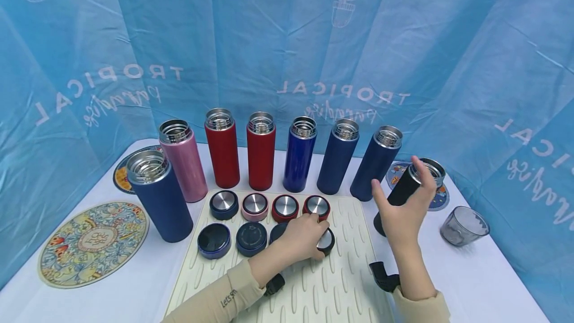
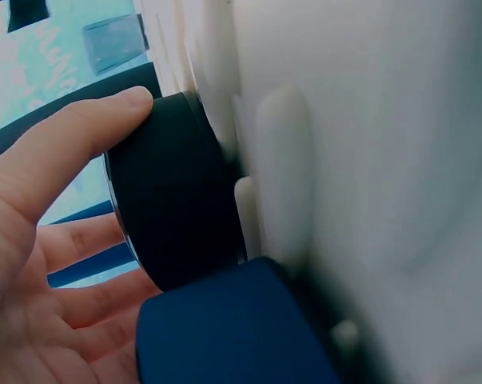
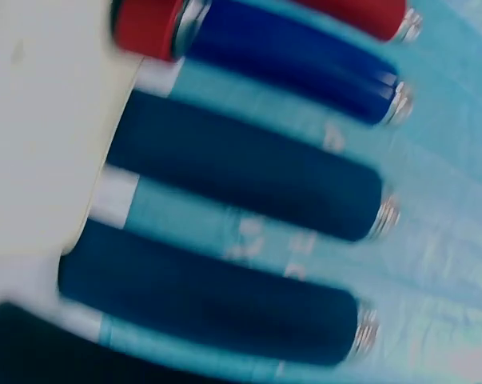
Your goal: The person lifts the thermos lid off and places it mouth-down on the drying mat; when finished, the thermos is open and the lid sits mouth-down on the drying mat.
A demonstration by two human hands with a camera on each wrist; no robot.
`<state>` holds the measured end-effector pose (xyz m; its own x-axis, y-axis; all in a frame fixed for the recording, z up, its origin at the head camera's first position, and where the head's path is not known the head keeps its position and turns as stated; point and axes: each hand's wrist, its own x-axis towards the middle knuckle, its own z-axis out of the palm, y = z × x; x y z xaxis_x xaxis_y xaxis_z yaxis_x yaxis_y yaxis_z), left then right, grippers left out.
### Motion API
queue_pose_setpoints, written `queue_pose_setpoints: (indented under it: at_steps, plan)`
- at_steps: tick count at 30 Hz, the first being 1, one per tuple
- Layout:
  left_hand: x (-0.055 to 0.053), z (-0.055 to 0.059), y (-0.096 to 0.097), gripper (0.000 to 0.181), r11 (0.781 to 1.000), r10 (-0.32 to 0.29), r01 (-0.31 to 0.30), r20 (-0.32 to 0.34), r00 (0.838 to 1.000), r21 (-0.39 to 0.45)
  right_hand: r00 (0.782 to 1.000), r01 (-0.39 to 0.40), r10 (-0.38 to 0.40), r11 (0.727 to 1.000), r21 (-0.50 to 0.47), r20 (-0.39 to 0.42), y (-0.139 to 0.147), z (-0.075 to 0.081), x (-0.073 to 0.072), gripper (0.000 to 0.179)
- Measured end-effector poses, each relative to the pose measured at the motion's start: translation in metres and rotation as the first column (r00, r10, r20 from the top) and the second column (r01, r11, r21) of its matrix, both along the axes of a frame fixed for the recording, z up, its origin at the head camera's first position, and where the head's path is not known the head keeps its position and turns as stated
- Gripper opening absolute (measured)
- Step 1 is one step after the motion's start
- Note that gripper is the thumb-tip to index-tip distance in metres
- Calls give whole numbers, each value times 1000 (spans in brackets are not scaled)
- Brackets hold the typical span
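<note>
My left hand (image 1: 301,237) reaches over the cream ridged mat and pinches a black bottle lid (image 2: 173,188) between thumb and fingers. That lid stands on the mat beside a navy lid (image 2: 225,332), which the hand partly covers in the head view. My right hand (image 1: 405,213) is raised at the right, thumb and fingers spread apart, in front of an uncapped black bottle (image 1: 400,191). The hand overlaps that bottle in the head view, and nothing shows in its grasp. In the right wrist view, two navy bottles (image 3: 209,292) and a blue bottle (image 3: 296,60) appear.
More lids sit in two rows on the mat (image 1: 358,263), among them a pink lid (image 1: 255,206) and a red lid (image 1: 285,206). Several uncapped bottles stand behind, including a pink bottle (image 1: 185,163). A clear glass (image 1: 464,226) tilts at the right; a patterned placemat (image 1: 94,243) lies left.
</note>
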<state>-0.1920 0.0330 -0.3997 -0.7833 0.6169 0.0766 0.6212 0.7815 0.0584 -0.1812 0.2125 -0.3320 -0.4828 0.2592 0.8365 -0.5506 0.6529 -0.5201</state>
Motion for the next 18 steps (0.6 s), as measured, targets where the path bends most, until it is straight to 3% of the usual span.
queue_pose_setpoints:
  at_steps: [6, 12, 18]
  plan:
    - [-2, 0, -3, 62, 1000, -29, 29, -27, 999, -5, 983, -145, 123, 975, 166, 133, -23, 1, -4, 71]
    - [-3, 1, -4, 62, 999, -31, 31, -19, 999, -12, 947, -197, 97, 928, 316, 307, -27, -3, -5, 87]
    - [-3, 0, -2, 62, 998, -42, 41, -26, 999, -42, 925, -228, 69, 887, 400, 375, -26, -7, -7, 90]
